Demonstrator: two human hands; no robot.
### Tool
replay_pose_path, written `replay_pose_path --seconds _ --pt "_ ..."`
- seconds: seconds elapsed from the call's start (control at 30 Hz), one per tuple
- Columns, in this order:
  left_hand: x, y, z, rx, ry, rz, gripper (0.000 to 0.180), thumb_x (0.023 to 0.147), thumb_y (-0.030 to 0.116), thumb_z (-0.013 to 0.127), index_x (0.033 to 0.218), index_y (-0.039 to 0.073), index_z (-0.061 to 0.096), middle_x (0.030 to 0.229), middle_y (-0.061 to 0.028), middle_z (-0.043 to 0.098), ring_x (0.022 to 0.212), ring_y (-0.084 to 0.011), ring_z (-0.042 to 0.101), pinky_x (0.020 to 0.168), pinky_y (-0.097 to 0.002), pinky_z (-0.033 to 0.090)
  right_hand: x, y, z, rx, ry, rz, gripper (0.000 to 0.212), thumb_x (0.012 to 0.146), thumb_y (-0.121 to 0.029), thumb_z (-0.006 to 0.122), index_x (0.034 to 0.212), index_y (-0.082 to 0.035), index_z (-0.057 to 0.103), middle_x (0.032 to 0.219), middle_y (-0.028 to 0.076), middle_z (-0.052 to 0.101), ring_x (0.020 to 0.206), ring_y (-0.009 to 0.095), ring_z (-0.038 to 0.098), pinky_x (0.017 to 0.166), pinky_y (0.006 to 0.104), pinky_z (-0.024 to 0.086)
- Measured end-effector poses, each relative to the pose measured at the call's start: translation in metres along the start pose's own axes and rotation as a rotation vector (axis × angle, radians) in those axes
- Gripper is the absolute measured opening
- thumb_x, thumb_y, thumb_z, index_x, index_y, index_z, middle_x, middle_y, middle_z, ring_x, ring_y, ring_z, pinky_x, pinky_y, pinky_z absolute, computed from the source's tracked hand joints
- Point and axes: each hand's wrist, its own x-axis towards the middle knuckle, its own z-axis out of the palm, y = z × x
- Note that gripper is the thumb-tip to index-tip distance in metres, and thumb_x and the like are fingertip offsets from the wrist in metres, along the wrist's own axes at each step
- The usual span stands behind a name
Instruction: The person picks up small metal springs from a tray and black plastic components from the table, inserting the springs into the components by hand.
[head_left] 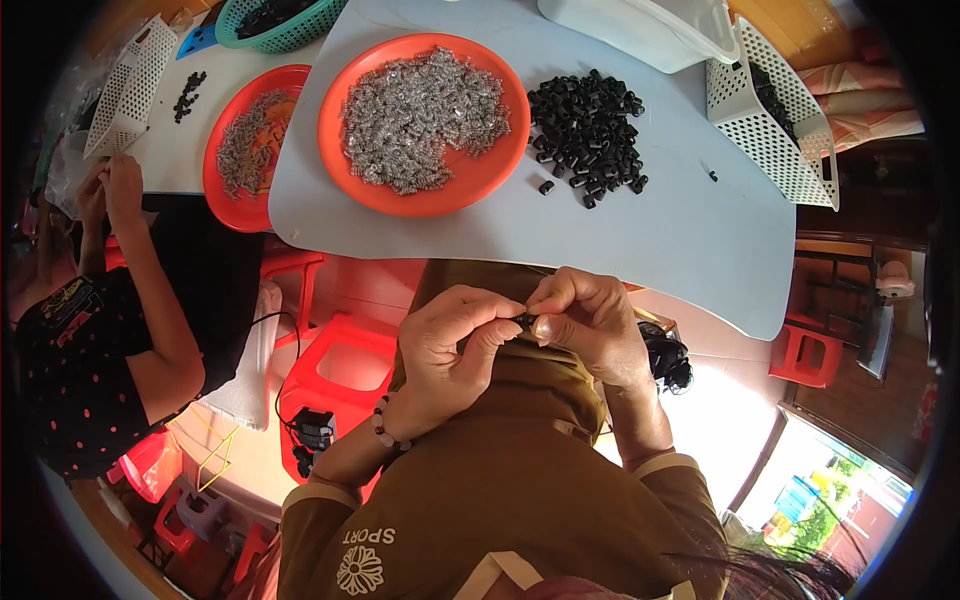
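Observation:
Both hands meet in front of my body, just off the table's near edge. A small black plastic cord-lock part is pinched between their fingertips, mostly covered. My left hand grips it from one side with thumb and index finger. On the other side, my right hand closes its thumb and fingers on the same part. Beyond them on the table, an orange plate carries a heap of small metal springs. Right of the plate lies a loose pile of black cord-lock parts.
A white perforated basket and a white tub stand at the far right of the pale table. To the left, a co-worker sits by another orange plate of springs. A red stool is near my left arm.

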Motion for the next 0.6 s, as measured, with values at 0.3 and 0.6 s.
replay_pose_path --seconds 0.3,0.6 --pt "0.015 0.016 -0.012 0.137 -0.01 0.078 0.015 0.079 -0.006 0.065 0.093 0.0 0.07 0.084 -0.0121 0.068 0.073 -0.022 0.066 0.064 -0.0301 0.053 0.016 -0.006 0.004 -0.029 -0.019 0.072 0.012 0.078 0.004 0.072 0.08 0.002 0.061 0.085 0.007 0.063 0.071 0.01 0.059 0.063 0.0237 0.049" --pt "-0.002 0.008 -0.003 -0.006 -0.031 0.249 0.03 0.082 -0.019 0.051 0.102 -0.004 0.066 0.097 -0.0117 0.065 0.083 -0.019 0.069 0.072 -0.0271 0.058 0.007 0.002 0.008 0.313 -0.094 0.016 0.022 0.074 0.002 0.08 0.075 0.002 0.058 0.081 0.016 0.065 0.066 0.02 0.065 0.062 0.0277 0.056"
